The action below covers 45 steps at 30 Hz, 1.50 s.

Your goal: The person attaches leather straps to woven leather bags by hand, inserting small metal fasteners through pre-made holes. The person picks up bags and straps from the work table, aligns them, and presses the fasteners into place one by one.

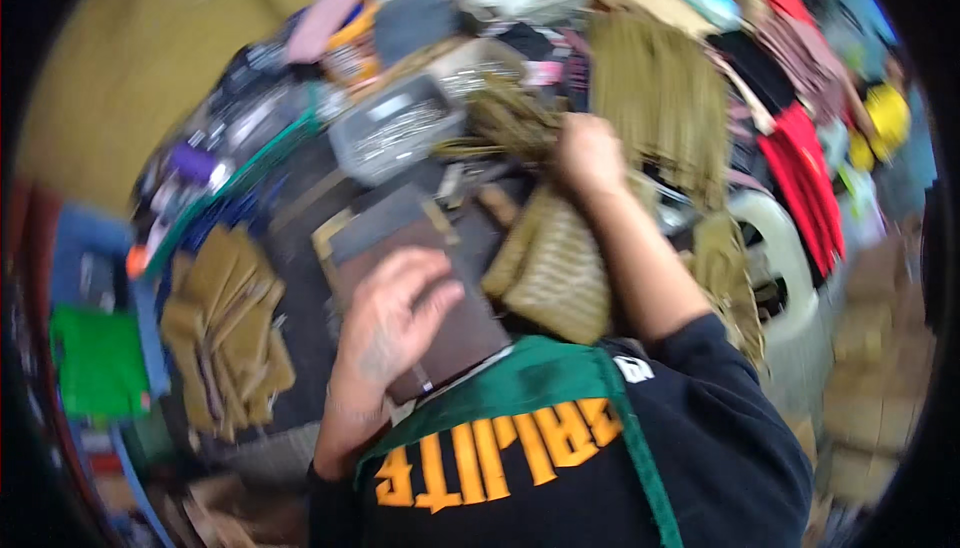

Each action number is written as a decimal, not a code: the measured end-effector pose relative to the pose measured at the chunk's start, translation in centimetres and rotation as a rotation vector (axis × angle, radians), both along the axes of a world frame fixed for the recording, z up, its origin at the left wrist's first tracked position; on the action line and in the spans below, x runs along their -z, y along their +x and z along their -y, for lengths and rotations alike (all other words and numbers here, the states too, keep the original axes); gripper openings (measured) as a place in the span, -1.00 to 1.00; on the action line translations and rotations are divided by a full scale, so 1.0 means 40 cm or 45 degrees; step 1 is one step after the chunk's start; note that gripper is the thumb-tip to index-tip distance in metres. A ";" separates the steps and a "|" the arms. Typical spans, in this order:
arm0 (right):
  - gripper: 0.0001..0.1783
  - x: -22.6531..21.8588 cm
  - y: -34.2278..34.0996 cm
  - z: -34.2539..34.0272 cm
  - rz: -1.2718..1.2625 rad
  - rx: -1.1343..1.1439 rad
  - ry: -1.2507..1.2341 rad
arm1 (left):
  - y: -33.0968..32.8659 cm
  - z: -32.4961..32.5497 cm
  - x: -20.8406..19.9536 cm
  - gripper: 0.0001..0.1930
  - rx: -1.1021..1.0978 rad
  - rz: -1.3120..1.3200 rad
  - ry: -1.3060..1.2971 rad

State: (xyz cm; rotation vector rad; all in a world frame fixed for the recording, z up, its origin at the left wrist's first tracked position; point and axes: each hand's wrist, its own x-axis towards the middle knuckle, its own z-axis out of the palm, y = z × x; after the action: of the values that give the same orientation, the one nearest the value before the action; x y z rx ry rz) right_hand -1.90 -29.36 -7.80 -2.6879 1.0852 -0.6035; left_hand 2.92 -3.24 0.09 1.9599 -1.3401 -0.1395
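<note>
1. right hand [590,153]: closed in a fist on the olive straps [505,120], which spread to its left.
2. left hand [393,313]: open, loosely bent, over the brown board [465,333].
3. textured cloth [560,278]: on the right hand's near side.
4. tray [345,143]: beyond the left hand.
5. brown cloth [225,323]: left of the left hand.

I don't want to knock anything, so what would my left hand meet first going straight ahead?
If your left hand clears the brown panel below, probably the small brown block beyond; depth is unclear.
</note>
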 end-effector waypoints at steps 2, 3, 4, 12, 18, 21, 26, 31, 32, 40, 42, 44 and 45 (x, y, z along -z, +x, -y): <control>-0.82 0.024 -0.025 0.014 -0.089 -0.004 -0.052 | 0.083 -0.060 0.027 -0.79 -0.326 0.018 -0.117; -0.79 -0.021 -0.034 -0.027 -0.143 0.055 -0.010 | 0.138 -0.110 0.054 -0.79 -0.545 -0.062 -0.145; -0.70 -0.010 -0.046 -0.010 -0.159 0.044 -0.033 | 0.194 -0.156 0.077 -0.81 -0.711 0.026 -0.152; -0.63 -0.048 -0.177 0.072 0.386 -0.310 0.046 | 0.328 -0.513 0.321 -0.77 -1.565 0.471 0.335; -0.65 -0.078 -0.237 0.082 0.485 -0.378 0.123 | 0.365 -0.531 0.237 -0.72 -1.873 0.732 0.023; -0.66 -0.099 -0.259 0.070 0.539 -0.364 0.202 | 0.413 -0.591 0.224 -0.62 -2.261 0.837 0.044; -0.68 -0.106 -0.278 0.084 0.557 -0.470 0.250 | 0.424 -0.759 0.246 -0.67 -2.186 0.582 0.192; -0.74 -0.153 -0.261 0.008 0.506 -0.548 0.188 | 0.371 -0.641 0.035 -0.86 -1.723 1.184 -0.062; -0.74 -0.160 -0.243 -0.022 0.536 -0.584 0.246 | 0.342 -0.549 -0.032 -0.87 -1.639 1.050 -0.182; -0.12 -0.235 -0.034 -0.379 0.324 -1.294 1.253 | 0.186 -0.018 -0.181 -0.75 -1.008 0.532 -0.590; -0.27 -0.189 -0.012 -0.377 0.340 -1.169 1.111 | 0.188 0.052 -0.144 -0.76 -0.929 0.433 -0.579; -0.32 -0.155 -0.005 -0.371 0.306 -1.113 1.089 | 0.224 0.107 -0.080 -0.75 -0.923 0.395 -0.566; -0.35 -0.138 -0.006 -0.377 0.384 -1.079 1.108 | 0.232 0.123 -0.062 -0.75 -0.942 0.323 -0.542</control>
State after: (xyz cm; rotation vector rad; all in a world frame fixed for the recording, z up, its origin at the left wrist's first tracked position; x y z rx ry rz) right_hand -2.16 -14.28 -2.29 -1.9036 0.0166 -0.2526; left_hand 12.18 -8.17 2.57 1.9976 -0.6310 0.7063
